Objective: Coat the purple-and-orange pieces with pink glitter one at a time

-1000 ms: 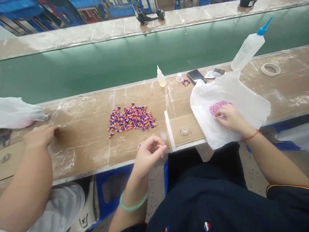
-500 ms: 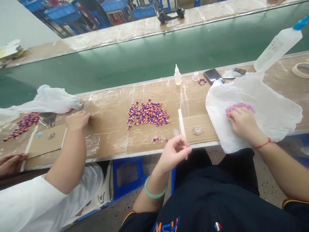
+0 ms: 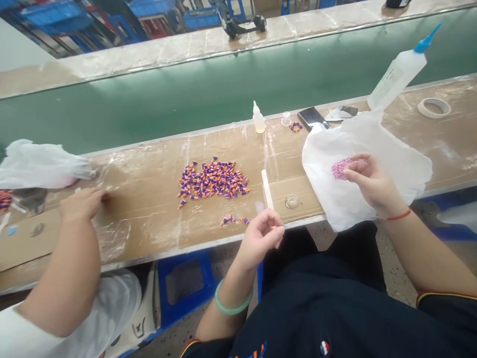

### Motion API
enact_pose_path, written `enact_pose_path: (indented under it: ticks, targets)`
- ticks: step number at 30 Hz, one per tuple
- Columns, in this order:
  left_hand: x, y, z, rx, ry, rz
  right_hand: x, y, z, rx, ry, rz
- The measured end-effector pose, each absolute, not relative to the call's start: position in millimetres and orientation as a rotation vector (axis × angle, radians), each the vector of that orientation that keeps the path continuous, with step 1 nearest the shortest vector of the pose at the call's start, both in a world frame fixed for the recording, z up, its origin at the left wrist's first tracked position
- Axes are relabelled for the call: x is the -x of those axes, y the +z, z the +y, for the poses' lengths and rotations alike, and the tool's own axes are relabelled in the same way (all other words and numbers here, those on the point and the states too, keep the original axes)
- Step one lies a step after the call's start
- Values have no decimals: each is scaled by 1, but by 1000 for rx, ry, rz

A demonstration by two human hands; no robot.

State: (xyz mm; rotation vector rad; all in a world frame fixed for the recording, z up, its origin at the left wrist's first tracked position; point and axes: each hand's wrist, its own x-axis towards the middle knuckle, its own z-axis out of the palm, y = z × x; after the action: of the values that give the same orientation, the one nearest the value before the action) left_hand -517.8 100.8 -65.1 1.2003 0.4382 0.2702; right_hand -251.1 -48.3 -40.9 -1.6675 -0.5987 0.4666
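Observation:
My left hand [image 3: 263, 233] is closed at the table's front edge, pinching a small orange piece [image 3: 274, 227] whose other side my fingers hide. My right hand [image 3: 372, 184] hovers over a heap of tiny pink beads [image 3: 339, 169] on a white plastic sheet [image 3: 406, 159]. Its thumb and forefinger are pressed together; anything between them is too small to make out. Left of centre lies a pile of purple-and-orange pieces [image 3: 216, 179], with a few loose ones [image 3: 228, 220] nearer me. A white stick [image 3: 267, 190] and a small clear round dish [image 3: 291, 201] rest beside my left hand.
A small dropper bottle [image 3: 258, 118], a ring of pieces [image 3: 295, 127] and a phone [image 3: 313, 118] stand along the back edge. Farther right are a large blue-tipped bottle [image 3: 398, 74] and a tape roll [image 3: 434, 108]. A co-worker's arm [image 3: 72, 248] reaches in at left.
My right hand has lifted off the pink beads with its fingertips pinched. My left hand keeps its grip near the table edge. The whole view has shifted, so things appear farther left.

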Motion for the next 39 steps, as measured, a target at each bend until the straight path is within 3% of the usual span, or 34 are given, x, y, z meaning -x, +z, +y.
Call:
enact_pose_path:
  ticks: [11, 20, 25, 33, 39]
  targets:
    - [491, -56, 93, -1173, 299, 352, 281, -31, -41, 1224, 863, -396]
    - [444, -27, 83, -1228, 353, 296, 333, -28, -31, 1014, 901, -473]
    - [441, -26, 79, -1173, 359, 255, 339, -27, -33, 1060, 770, -680]
    - [444, -23, 79, -1324, 502, 237, 335, -15, -38, 1367, 226, -1129]
    - [450, -10, 80, -1748, 745, 202, 339, -5, -41, 1397, 288, -1079]
